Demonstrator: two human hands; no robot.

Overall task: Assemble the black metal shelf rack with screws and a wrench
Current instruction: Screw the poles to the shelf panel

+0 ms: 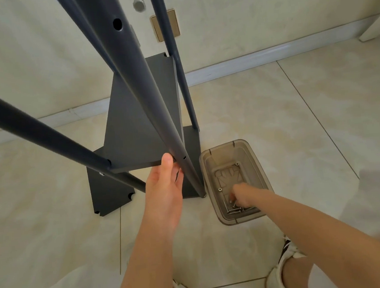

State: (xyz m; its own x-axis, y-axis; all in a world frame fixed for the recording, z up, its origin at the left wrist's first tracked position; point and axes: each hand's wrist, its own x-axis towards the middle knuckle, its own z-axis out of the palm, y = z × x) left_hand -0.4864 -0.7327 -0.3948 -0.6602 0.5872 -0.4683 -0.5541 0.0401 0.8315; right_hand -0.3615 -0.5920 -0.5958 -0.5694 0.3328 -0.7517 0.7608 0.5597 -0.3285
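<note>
The black metal shelf rack [140, 116] stands on the tiled floor with long dark poles rising toward me. My left hand [165, 189] holds the near right corner of a shelf panel [137, 134], thumb on its edge beside a pole [186, 167] with small holes. My right hand [241, 198] reaches down into a translucent grey plastic bin [253, 161], fingers curled among several screws [234, 210] at its near end. Whether the fingers pinch a screw is hidden.
A loose black shelf panel [106, 192] lies flat on the floor under the rack at left. The wall and white baseboard [246, 60] run behind. My feet in white sandals [284, 262] stand near the bottom edge.
</note>
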